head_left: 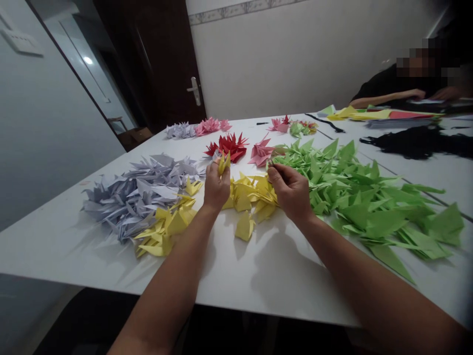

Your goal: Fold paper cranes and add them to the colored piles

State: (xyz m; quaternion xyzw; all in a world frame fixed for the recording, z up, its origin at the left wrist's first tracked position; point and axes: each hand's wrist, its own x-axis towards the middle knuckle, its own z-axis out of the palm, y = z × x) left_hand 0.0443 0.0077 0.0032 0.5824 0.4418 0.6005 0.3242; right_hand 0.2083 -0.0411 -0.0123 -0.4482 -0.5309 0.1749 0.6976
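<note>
My left hand (217,187) is raised over the white table with its fingers closed on a folded yellow paper crane (224,161), whose points stick up past the fingertips. Thumb and fingers pinched together, my right hand (291,190) hovers at the edge of the green cranes; whatever thin thing it may hold is too small to make out. Between and below the hands lie yellow cranes (254,192), with one single yellow crane (244,226) nearer me. Another yellow cluster (166,230) sits left of my left forearm. Beyond the hands are red cranes (229,147) and a pink crane (260,153).
A lavender pile (136,192) spreads at left, a large green pile (362,192) at right. Small pink and lavender clusters (195,128) stand at the back. Black cords (414,142) and coloured paper sheets (384,115) lie far right, near another person's arm (388,98).
</note>
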